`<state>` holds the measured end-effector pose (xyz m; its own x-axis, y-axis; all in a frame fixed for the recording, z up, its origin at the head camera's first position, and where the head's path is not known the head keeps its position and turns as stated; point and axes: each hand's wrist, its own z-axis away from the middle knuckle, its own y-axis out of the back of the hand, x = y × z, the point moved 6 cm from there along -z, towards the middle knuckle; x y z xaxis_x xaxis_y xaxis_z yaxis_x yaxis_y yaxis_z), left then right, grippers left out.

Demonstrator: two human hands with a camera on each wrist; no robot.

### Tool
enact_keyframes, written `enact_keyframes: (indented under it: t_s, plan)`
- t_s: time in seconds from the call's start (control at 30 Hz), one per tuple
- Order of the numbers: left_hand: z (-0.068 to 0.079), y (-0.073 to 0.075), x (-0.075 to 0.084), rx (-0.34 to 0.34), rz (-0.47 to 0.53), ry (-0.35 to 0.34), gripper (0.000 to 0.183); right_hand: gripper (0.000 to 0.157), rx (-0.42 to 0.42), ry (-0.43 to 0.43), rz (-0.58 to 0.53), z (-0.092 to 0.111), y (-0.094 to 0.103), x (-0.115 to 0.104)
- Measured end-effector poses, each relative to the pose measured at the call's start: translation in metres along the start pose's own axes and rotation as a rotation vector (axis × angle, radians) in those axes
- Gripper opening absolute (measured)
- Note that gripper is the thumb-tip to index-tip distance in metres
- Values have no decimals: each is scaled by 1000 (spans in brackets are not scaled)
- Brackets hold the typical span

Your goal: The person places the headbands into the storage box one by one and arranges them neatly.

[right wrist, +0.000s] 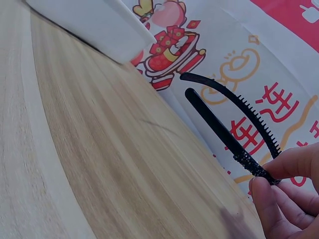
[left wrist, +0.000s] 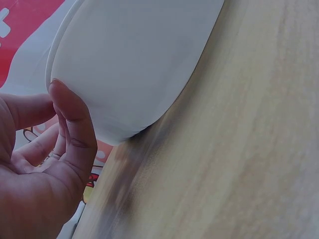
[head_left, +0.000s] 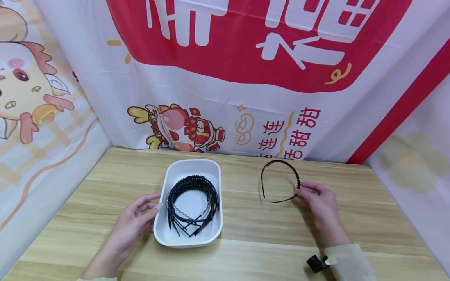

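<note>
A black toothed headband [head_left: 298, 176] is pinched between the thumb and fingers of my right hand [head_left: 318, 201], raised over the right half of the table. The right wrist view shows the headband [right wrist: 214, 124] with smooth ends and a sparkly textured stretch by the fingertips. To the left, a white rectangular tub [head_left: 214, 238] stands on the table and holds several dark headbands [head_left: 193, 180] stacked in a loose ring. My left hand [head_left: 135, 218] grips the tub's left rim with thumb and fingers; in the left wrist view, the thumb lies against its outer wall [left wrist: 139, 59].
The wood-grain table [head_left: 260, 249] runs back to a printed cloth [head_left: 232, 93] hanging along its far edge, with more cloth at both sides. A small black item [head_left: 316, 264] is by the right sleeve.
</note>
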<state>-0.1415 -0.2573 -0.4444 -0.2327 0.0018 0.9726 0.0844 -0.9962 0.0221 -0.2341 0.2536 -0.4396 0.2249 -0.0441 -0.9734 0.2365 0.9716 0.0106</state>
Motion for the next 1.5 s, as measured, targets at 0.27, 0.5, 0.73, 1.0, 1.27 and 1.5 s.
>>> enact_keyframes:
  t_s: [0.27, 0.5, 0.73, 1.0, 1.27, 1.5]
  plan:
    - [0, -1, 1, -5, 13, -2, 55, 34, -16, -5, -2, 1, -6, -1]
    - [0, -1, 0, -11, 8, -2, 57, 39, -28, -14, 6, 1, -12, 0]
    - [-1, -1, 1, -16, -1, -7, 59, 37, -42, -11, -1, 1, -17, 1]
    - [-1, -1, 1, -12, -14, -4, 60, 43, -56, -19, 5, 1, -22, 2]
    - [-1, -1, 1, -14, -17, -3, 59, 44, -74, -29, 22, 5, -30, -1]
    - [1, -1, 1, -14, -15, 0, 59, 46, -114, -9, 46, 7, -41, -2]
